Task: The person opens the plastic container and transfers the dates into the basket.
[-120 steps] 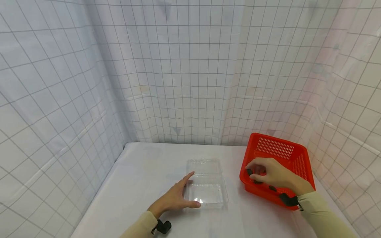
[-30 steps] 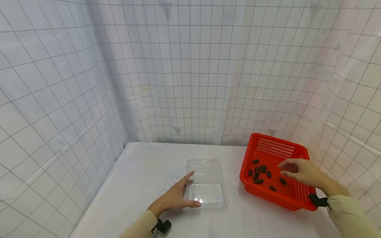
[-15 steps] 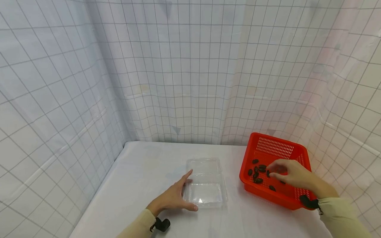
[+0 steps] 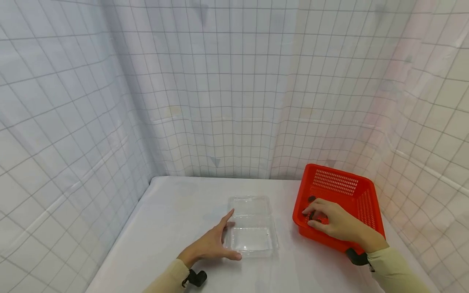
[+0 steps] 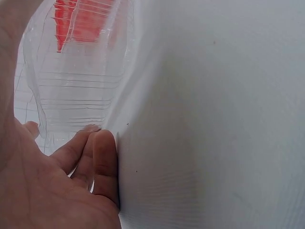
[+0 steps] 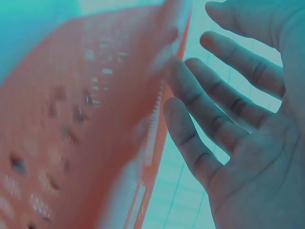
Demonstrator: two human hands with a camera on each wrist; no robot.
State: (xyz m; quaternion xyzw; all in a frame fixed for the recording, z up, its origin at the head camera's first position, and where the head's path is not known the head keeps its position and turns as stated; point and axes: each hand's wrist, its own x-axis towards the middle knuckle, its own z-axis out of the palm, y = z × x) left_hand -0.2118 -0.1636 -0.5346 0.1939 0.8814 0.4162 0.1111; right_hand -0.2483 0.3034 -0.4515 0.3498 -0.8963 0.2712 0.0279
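A clear plastic clamshell box (image 4: 253, 240) lies unfolded on the white table, its lid half (image 4: 250, 206) toward the back. My left hand (image 4: 209, 246) rests at the box's left side, thumb and fingers spread. In the left wrist view those fingers (image 5: 105, 164) are nearly straight beside the clear wall (image 5: 71, 90). Over the left part of a red plastic basket (image 4: 335, 174) hovers my right hand (image 4: 340, 224), fingers bent loosely. Small dark oval pieces (image 4: 312, 198) lie under it, partly hidden. The right wrist view shows this hand (image 6: 252, 157) with fingers apart, holding nothing visible.
The basket stands on the right of the table (image 4: 176, 211), near the right-hand sheet. White gridded sheets (image 4: 234, 89) hang at the back and both sides. Several blurred dark pieces (image 6: 17, 164) lie in the basket in the right wrist view.
Since one second ago my right hand has moved leftward across the basket, from its right side to above the dark pieces. My left hand stays by the box.
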